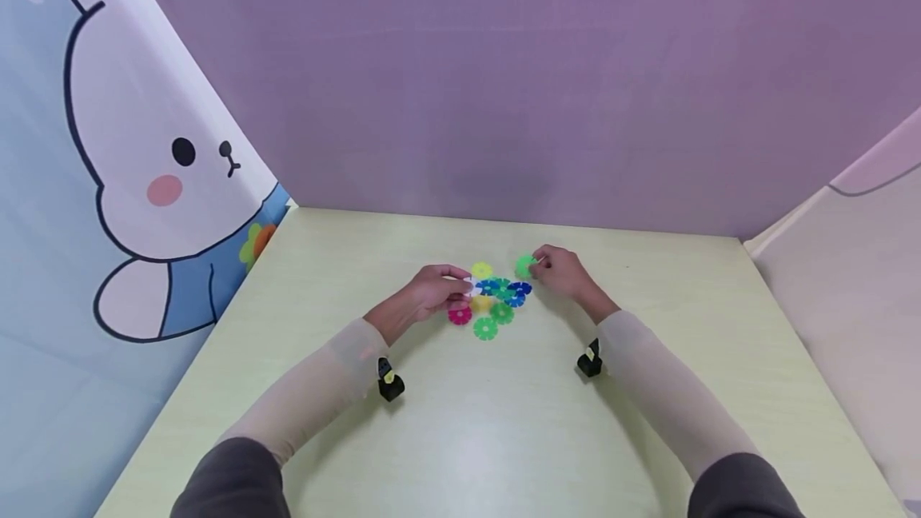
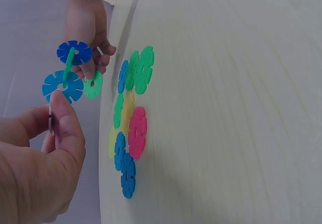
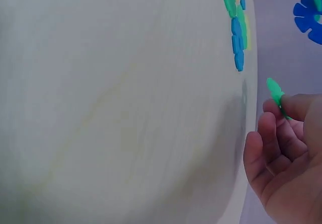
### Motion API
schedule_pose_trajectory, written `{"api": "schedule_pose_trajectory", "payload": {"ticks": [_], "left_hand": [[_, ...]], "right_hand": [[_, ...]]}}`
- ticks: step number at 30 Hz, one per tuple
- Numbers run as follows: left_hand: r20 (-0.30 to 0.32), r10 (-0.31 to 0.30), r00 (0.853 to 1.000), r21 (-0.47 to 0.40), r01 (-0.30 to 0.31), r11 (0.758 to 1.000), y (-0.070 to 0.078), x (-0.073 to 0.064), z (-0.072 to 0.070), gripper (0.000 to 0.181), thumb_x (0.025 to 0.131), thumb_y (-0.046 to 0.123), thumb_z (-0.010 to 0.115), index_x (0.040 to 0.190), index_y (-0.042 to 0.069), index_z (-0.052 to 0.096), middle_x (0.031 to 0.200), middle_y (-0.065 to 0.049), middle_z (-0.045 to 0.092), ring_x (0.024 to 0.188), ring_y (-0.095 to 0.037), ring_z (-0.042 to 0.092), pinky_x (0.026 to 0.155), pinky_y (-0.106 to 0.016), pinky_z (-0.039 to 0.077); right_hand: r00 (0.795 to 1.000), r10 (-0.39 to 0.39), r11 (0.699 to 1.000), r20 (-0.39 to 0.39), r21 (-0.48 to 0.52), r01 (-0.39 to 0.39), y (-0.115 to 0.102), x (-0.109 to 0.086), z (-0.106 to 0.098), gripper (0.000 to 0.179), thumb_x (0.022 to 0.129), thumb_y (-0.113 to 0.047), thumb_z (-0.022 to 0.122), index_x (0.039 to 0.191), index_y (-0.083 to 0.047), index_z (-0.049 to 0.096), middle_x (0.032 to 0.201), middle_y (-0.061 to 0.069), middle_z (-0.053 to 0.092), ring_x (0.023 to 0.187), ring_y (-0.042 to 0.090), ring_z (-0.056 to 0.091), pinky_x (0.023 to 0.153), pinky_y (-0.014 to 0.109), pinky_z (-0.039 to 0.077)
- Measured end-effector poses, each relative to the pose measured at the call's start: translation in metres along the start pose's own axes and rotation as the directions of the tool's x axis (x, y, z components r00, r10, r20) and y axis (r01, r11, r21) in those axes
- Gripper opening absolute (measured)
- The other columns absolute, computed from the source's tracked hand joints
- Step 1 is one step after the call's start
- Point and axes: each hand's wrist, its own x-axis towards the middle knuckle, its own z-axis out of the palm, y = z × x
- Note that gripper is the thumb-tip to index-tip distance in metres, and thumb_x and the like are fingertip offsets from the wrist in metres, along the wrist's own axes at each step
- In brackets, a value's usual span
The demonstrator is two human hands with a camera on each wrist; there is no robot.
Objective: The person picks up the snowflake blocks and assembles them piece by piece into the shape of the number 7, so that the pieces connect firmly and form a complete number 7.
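Note:
Between thumb and fingers my left hand point(image 1: 435, 292) pinches a white notched disc point(image 1: 471, 286), seen edge-on in the left wrist view. Joined to it is a short chain: a blue disc point(image 2: 49, 85), a green disc point(image 2: 69, 67) set crosswise and a dark blue disc point(image 2: 74, 53). This chain is held above the table. My right hand point(image 1: 564, 272) pinches a light green disc point(image 1: 524, 265), which is apart from the chain. Its other fingers point(image 3: 270, 138) are loosely curled. Part of the white disc is hidden by the left fingers.
Below the hands, several loose notched discs lie on the pale table point(image 1: 489, 422), among them a pink disc point(image 1: 459, 316), a green disc point(image 1: 485, 329) and a yellow disc point(image 1: 481, 269). A purple panel point(image 1: 504, 102) rises behind the table; a rabbit-print cloth point(image 1: 144, 150) hangs at left.

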Motion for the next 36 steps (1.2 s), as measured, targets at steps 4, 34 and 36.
{"api": "schedule_pose_trajectory", "payload": {"ticks": [4, 34, 36], "left_hand": [[0.001, -0.001, 1.0, 0.001, 0.001, 1.0, 0.001, 0.0, -0.001, 0.029, 0.096, 0.009, 0.07, 0.124, 0.005, 0.064, 0.095, -0.01, 0.066, 0.075, -0.016, 0.068, 0.068, -0.023, 0.061], [-0.005, 0.026, 1.0, -0.008, -0.026, 1.0, 0.001, 0.002, -0.002, 0.028, 0.097, 0.007, 0.068, 0.124, 0.004, 0.063, 0.091, -0.009, 0.067, 0.076, -0.017, 0.069, 0.066, -0.022, 0.06], [-0.004, 0.026, 1.0, -0.008, -0.026, 1.0, 0.001, 0.002, -0.002, 0.028, 0.097, 0.007, 0.068, 0.125, 0.004, 0.063, 0.091, -0.009, 0.067, 0.076, -0.017, 0.069, 0.065, -0.022, 0.06]], "right_hand": [[1.0, 0.013, 0.995, 0.026, 0.101, -0.016, 0.0, -0.005, -0.006, 0.033, 0.102, -0.022, 0.059, 0.129, -0.002, 0.058, 0.104, 0.015, 0.072, 0.085, 0.023, 0.068, 0.07, 0.029, 0.057], [0.992, 0.025, 0.943, 0.12, 0.328, -0.063, -0.002, -0.046, -0.022, 0.027, 0.103, -0.015, 0.055, 0.127, -0.001, 0.057, 0.098, 0.025, 0.068, 0.085, 0.036, 0.065, 0.073, 0.035, 0.061], [0.992, 0.03, 0.938, 0.123, 0.34, -0.07, -0.002, -0.048, -0.022, 0.027, 0.103, -0.016, 0.056, 0.126, -0.002, 0.057, 0.097, 0.023, 0.068, 0.085, 0.036, 0.065, 0.074, 0.037, 0.062]]}}
